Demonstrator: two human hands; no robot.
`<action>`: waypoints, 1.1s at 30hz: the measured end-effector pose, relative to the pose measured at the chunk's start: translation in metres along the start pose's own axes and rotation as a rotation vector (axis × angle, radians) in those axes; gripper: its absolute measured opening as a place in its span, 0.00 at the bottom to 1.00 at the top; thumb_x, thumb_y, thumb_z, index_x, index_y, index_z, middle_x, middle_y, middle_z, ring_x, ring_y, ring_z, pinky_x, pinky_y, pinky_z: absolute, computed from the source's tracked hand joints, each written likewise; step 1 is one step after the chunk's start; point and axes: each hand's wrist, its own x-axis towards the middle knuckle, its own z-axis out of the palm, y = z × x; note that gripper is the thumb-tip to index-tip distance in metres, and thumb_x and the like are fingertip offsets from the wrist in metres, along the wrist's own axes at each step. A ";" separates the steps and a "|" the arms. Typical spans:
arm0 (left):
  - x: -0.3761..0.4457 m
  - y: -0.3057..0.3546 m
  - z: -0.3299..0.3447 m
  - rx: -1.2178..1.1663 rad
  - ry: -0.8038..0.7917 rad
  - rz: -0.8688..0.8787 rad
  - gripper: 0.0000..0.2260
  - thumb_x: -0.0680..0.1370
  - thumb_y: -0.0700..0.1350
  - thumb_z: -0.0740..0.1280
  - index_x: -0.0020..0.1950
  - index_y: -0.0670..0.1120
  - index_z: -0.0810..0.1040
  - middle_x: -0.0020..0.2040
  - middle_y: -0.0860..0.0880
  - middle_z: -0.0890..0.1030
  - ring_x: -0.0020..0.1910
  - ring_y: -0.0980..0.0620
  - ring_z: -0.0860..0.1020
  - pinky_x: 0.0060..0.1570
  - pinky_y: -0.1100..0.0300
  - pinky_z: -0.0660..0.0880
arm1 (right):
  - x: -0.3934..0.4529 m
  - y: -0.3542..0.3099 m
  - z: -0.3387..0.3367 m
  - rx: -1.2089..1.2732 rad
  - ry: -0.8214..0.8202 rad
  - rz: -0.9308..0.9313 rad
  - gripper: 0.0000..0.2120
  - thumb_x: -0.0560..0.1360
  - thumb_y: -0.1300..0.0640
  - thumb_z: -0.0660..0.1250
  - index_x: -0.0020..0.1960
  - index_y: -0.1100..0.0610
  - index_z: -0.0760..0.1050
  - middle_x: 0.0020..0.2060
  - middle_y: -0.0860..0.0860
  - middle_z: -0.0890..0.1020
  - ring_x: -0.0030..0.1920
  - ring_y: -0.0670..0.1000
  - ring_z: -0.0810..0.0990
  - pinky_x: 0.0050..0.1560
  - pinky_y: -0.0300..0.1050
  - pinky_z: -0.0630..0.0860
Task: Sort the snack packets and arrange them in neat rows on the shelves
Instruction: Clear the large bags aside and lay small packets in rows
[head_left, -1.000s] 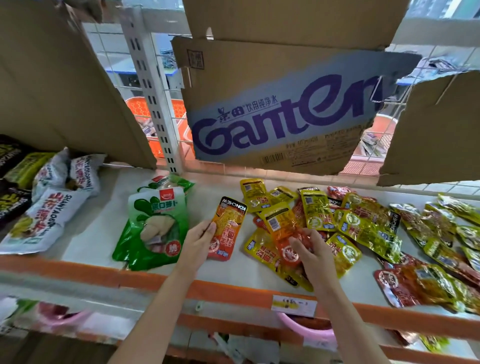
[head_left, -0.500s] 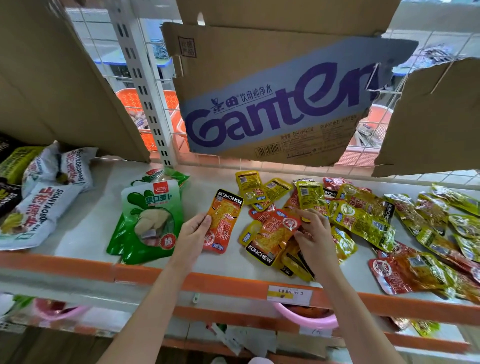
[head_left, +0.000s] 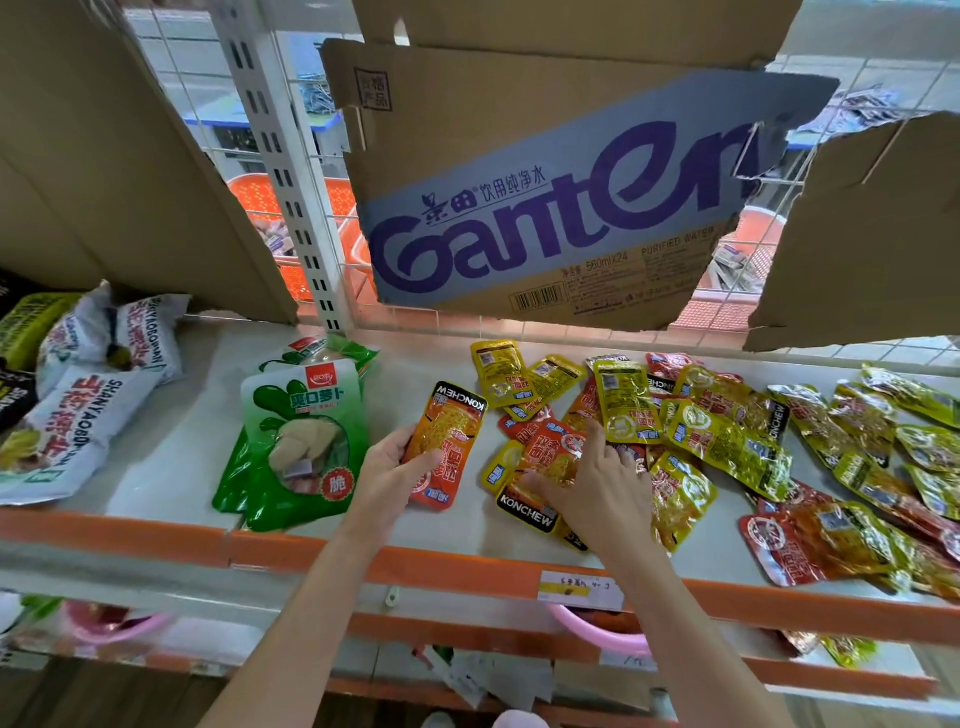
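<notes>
On the shelf (head_left: 171, 452), the left hand (head_left: 387, 470) pinches an orange KONCHEW packet (head_left: 451, 441), fingers curled round its left edge. The right hand (head_left: 597, 486) pinches a second KONCHEW packet (head_left: 540, 478) atop the loose pile (head_left: 727, 436). A Ganten carton (head_left: 545, 208) hangs behind.

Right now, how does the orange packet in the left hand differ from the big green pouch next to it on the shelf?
The orange packet is small and narrow; the green pouch is much larger and wider. The packet is gripped by the left hand; the pouch lies untouched on the shelf. The packet reads KONCHEW upside down; the pouch has a clear window showing pale food. Both lie lengthwise, tops toward the back.
</notes>
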 end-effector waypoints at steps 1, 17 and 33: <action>0.000 0.000 0.000 -0.002 -0.004 -0.003 0.13 0.73 0.33 0.67 0.56 0.43 0.77 0.46 0.43 0.83 0.40 0.48 0.82 0.34 0.58 0.79 | 0.000 -0.001 0.002 0.043 -0.003 -0.005 0.47 0.68 0.30 0.61 0.75 0.56 0.48 0.65 0.54 0.72 0.67 0.57 0.66 0.63 0.52 0.63; -0.001 0.004 -0.002 0.069 -0.034 0.006 0.21 0.72 0.27 0.64 0.60 0.46 0.69 0.49 0.44 0.80 0.43 0.50 0.80 0.35 0.63 0.78 | -0.013 0.027 0.011 0.801 -0.013 -0.089 0.07 0.73 0.54 0.70 0.42 0.51 0.71 0.35 0.51 0.80 0.34 0.50 0.78 0.29 0.32 0.70; 0.027 0.092 -0.010 0.669 0.052 0.132 0.25 0.68 0.40 0.75 0.62 0.49 0.71 0.53 0.50 0.74 0.49 0.53 0.76 0.38 0.64 0.72 | -0.015 0.025 0.010 0.750 0.011 -0.121 0.07 0.73 0.51 0.69 0.43 0.45 0.70 0.38 0.46 0.81 0.37 0.48 0.79 0.38 0.45 0.76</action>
